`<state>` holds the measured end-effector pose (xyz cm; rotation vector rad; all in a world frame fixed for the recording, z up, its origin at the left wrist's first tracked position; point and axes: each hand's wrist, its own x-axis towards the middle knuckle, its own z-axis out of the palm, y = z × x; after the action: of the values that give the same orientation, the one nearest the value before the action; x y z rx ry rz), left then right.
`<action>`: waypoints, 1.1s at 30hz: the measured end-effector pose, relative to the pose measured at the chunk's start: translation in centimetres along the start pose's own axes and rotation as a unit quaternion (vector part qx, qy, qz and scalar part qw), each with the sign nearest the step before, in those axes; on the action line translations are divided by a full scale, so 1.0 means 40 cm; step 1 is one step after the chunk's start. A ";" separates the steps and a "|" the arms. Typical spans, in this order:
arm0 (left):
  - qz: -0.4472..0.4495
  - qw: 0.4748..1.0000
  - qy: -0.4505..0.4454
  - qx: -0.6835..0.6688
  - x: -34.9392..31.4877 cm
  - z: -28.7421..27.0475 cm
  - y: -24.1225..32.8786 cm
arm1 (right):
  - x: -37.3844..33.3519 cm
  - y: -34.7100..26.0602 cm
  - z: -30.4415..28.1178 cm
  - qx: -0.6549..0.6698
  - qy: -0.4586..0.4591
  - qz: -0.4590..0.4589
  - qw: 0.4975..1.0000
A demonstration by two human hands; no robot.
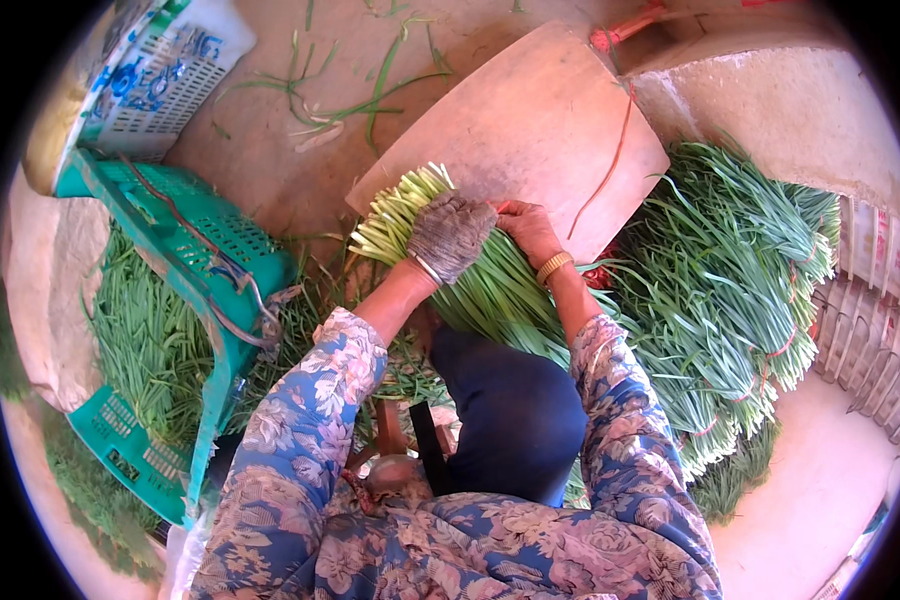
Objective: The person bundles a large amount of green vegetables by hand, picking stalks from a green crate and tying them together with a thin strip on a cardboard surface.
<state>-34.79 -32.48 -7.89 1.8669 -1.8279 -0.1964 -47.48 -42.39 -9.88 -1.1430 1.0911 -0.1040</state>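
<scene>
A thick bunch of garlic chives [505, 292] lies across my lap and the near edge of a board, pale cut ends to the upper left, green leaves toward the lower right. My left hand [452, 236], in a grey-brown knit glove, is wrapped over the bunch just below the pale ends. Beside it, my bare right hand [530, 232] is closed, its thumb and fingertips pinched together against the glove at the top of the bunch. What those fingertips hold, if anything, is too small to make out. A thin red tie [608, 172] lies on the board [540, 110].
At right, tied bunches of chives [710, 300] form a large pile beside metal racks [870, 370]. To the left, a green plastic basket [185, 215] stands by loose chives [150, 330], below a white crate [170, 85]. Stray leaves [375, 100] litter the floor beyond.
</scene>
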 end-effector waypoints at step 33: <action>-0.213 0.932 -0.293 0.028 0.078 -0.010 0.017 | -0.067 0.025 0.073 -0.174 0.167 -0.126 0.962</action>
<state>-34.94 -35.36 -6.47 2.4115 -1.7462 -0.9540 -47.16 -38.42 -8.95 -1.6227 1.2875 -0.3247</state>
